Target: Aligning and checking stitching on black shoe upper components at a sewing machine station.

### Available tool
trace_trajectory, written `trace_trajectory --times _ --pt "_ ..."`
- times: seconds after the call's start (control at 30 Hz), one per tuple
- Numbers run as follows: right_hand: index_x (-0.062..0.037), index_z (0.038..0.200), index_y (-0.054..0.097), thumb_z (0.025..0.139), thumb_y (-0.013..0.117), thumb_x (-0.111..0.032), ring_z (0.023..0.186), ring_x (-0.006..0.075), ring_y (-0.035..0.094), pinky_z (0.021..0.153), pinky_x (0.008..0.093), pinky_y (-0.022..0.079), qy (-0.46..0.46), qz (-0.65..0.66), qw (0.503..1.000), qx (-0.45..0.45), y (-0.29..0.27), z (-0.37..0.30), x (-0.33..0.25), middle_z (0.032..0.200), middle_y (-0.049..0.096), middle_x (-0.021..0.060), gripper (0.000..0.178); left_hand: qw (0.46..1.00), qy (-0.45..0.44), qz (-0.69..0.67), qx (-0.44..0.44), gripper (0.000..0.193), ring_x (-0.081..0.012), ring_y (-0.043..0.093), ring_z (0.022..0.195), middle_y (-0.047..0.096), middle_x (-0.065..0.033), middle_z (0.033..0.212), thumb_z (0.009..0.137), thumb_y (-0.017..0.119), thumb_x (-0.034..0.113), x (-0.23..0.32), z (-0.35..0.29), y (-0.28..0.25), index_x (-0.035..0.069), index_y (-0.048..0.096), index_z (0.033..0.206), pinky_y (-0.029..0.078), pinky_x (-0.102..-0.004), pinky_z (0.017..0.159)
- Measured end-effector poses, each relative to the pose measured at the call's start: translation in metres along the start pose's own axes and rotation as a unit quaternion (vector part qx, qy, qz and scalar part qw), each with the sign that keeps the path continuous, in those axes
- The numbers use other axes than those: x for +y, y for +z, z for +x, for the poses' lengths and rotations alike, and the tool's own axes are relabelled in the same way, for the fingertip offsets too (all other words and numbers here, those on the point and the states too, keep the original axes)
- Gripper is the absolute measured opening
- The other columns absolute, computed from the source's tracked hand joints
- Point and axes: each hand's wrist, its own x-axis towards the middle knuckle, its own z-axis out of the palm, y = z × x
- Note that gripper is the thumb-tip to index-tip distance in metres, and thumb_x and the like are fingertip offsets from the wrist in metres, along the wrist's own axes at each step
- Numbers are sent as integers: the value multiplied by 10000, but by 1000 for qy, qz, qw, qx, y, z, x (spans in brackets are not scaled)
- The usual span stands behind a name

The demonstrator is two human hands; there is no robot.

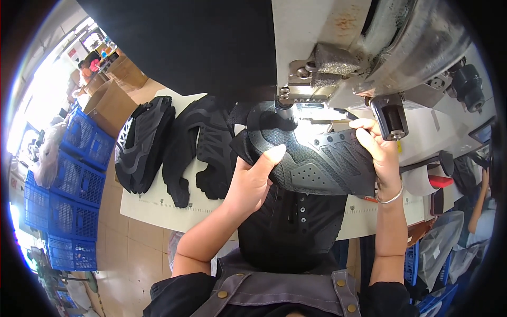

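Note:
A black shoe upper (317, 166) with a raised pattern and a row of eyelets is stretched between my hands, under the head of a sewing machine (285, 98). My left hand (259, 171) pinches its left part, thumb on top. At its right end my right hand (377, 150) grips the upper edge between thumb and fingers. Part of the upper lies beneath the machine's lit needle area, where the needle itself is too small to make out. Below my hands another black upper piece (317, 222) hangs over the table's front edge.
Black shoe uppers (145, 145) lie stacked on the left of the pale table (153, 203), beside more loose black pieces (179, 150). Blue crates (79, 179) and cardboard boxes (108, 105) stand at the left. Another person's arm (479, 198) shows at the far right.

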Motion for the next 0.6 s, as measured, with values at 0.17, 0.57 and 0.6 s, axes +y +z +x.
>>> trace_trajectory --times 0.17,0.57,0.6 --pt "15 902 598 819 539 -39 728 38 512 677 177 409 9 -19 1000 -1 0 3 -3 815 587 -3 115 1000 -4 -28 6 181 -111 556 878 582 -20 943 833 533 37 -2 1 -2 37 548 1013 447 -266 788" --pt "13 899 601 815 543 -36 716 34 518 656 170 409 -5 -22 1000 13 2 5 2 808 589 -5 113 1000 16 10 6 152 -168 605 826 623 -76 900 838 504 52 3 11 -3 -29 592 932 473 -298 777" --pt "13 899 601 815 543 -36 716 34 518 656 170 409 -5 -22 1000 14 2 4 2 808 589 -5 113 1000 17 9 7 157 -166 603 824 622 -77 905 837 500 48 4 11 -3 -29 588 942 472 -296 774"
